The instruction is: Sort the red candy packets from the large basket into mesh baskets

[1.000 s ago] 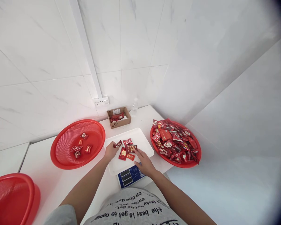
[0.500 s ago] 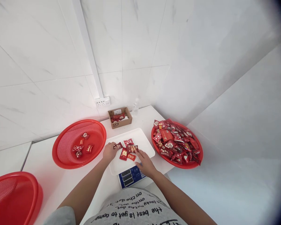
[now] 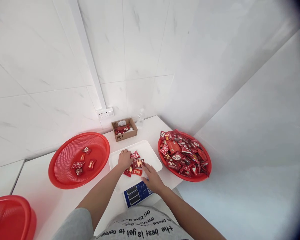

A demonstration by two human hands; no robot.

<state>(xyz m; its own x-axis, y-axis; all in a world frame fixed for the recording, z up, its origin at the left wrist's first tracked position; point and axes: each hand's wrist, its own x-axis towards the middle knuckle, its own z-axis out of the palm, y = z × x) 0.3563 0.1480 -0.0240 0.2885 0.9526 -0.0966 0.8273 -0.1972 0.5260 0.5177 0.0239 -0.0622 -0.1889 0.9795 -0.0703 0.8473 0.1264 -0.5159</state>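
A white tray (image 3: 150,151) lies on a scale with a blue panel (image 3: 139,192). Several red snack packets sit on the tray, among them a dark red one with gold print (image 3: 138,163) and a small orange-red one (image 3: 137,172). My left hand (image 3: 125,158) is over the packets' left side, its fingers bent down and partly hidden, so its hold cannot be made out. At the right of the packets, my right hand (image 3: 152,178) has its fingers apart, fingertips by the dark red packet's edge.
A red basket (image 3: 207,156) heaped with red packets stands at the right. Another red basket (image 3: 100,150) at the left holds several packets. Part of a third basket (image 3: 27,213) shows lower left. Behind the tray are a cardboard box (image 3: 126,135) and a clear bottle (image 3: 140,118).
My left hand has moved right and forward, over the packets on the tray. My right hand stays beside them. The whole view has shifted slightly.
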